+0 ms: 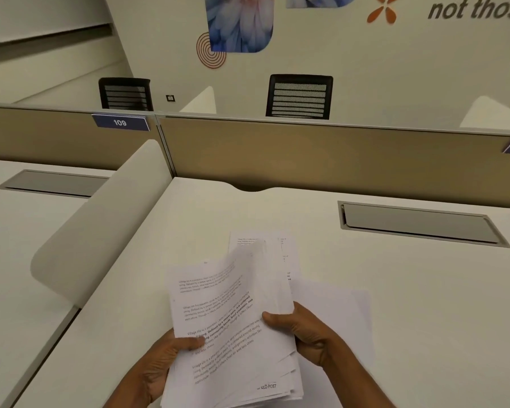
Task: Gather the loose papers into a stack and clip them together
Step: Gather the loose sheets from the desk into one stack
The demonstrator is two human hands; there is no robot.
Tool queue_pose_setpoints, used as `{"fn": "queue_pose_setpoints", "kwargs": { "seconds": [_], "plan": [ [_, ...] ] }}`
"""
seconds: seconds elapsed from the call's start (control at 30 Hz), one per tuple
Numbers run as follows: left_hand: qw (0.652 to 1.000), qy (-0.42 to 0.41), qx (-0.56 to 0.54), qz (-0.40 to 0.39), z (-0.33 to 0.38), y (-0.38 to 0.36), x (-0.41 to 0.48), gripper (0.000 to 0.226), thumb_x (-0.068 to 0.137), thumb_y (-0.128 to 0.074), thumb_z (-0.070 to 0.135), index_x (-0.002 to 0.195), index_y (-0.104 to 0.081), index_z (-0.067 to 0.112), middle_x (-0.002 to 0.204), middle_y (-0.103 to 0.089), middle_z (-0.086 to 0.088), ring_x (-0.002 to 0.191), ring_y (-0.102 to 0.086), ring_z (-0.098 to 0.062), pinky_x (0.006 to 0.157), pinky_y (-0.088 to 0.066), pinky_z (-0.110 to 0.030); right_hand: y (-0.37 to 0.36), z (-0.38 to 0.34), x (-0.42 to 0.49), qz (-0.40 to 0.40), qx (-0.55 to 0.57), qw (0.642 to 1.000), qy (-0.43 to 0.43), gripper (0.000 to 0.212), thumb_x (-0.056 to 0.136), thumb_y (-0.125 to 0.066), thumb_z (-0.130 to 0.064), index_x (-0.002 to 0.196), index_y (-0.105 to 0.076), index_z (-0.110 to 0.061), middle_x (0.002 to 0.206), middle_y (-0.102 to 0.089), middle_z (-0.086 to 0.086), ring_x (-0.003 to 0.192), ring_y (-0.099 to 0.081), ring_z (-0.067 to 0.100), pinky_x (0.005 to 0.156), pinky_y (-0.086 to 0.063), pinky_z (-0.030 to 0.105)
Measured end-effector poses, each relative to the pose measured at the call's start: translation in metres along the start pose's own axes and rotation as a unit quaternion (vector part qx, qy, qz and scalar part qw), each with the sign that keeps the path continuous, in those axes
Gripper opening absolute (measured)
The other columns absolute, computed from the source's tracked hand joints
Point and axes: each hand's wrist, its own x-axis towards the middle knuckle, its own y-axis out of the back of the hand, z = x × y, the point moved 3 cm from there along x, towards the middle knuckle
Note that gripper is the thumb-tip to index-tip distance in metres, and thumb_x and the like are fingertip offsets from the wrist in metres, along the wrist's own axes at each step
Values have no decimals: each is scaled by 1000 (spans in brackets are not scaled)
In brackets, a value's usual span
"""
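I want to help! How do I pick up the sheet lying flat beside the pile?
Take the loose sheet by its far right corner, probably, coming from the right. It lies flat on the desk, and its left part is tucked beneath the right hand and the stack, so only that side is free.

The papers (227,328) are white with thin lines of black print, and a few lines are thick and dark. The worktop (395,304) is a pale cream white. The flap (415,223) in it is grey. The side screen (100,225) is the same cream white. The back panel (306,154) is tan like sand. Its tag (120,122) is blue with white numbers. A chair (299,97) and a second chair (125,94) are black, with striped backs of black and grey bars. The wall (395,69) is cream. It has a flower picture (239,22) in blue and pink, orange rings (211,53), an orange petal shape (384,8) and dark grey letters (477,8).
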Motion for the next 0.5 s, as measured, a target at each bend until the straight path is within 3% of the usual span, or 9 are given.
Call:
{"fn": "queue_pose_setpoints", "kwargs": {
  "seconds": [0.13,0.2,0.27,0.33,0.4,0.5],
  "plan": [
    [1000,10,-24,14,3,3,8,72,63,-76,-13,133,-61,0,127,-69,-27,115,-66,-48,99,-53,-57,-5,-4,13,22,-34,999,-20,47,84,-79,-5,129,-65,-5,121,-75,15,113,-71,35,102,-54,53],
    [999,-11,-39,30,7,8,15,65,69,-71,-21,130,-62,1,119,-73,-25,109,-68,-49,90,-58,-55,-1,-4,21,74,-55,996,-17,45,84,-80,-9,127,-66,-6,117,-77,12,106,-74,32,96,-58,49],
    [997,-38,-48,51,12,13,19,49,80,-61,-23,122,-66,4,105,-78,-19,103,-68,-42,81,-61,-49,6,-5,27,157,-61,986,-5,39,86,-79,-18,123,-68,-9,110,-79,8,94,-77,26,81,-63,38],
    [995,-54,-61,59,17,19,23,43,84,-57,-20,116,-67,7,103,-79,-17,103,-67,-40,79,-61,-48,18,-9,31,278,-96,956,12,38,86,-79,-26,119,-67,-10,97,-78,7,79,-72,23,69,-58,31],
    [993,-73,-68,68,23,26,27,43,84,-57,-19,115,-68,8,105,-79,-16,104,-67,-40,77,-62,-48,33,-15,34,389,-205,898,33,43,86,-78,-28,122,-62,-11,90,-73,4,81,-69,23,75,-56,35],
    [989,-88,-84,89,29,38,31,48,79,-61,-16,119,-68,9,112,-77,-18,107,-67,-42,74,-63,-47,49,-18,45,424,-361,831,6,70,84,-78,-37,141,-45,-14,127,-62,13,119,-60,33,95,-51,43]
  ]
}}
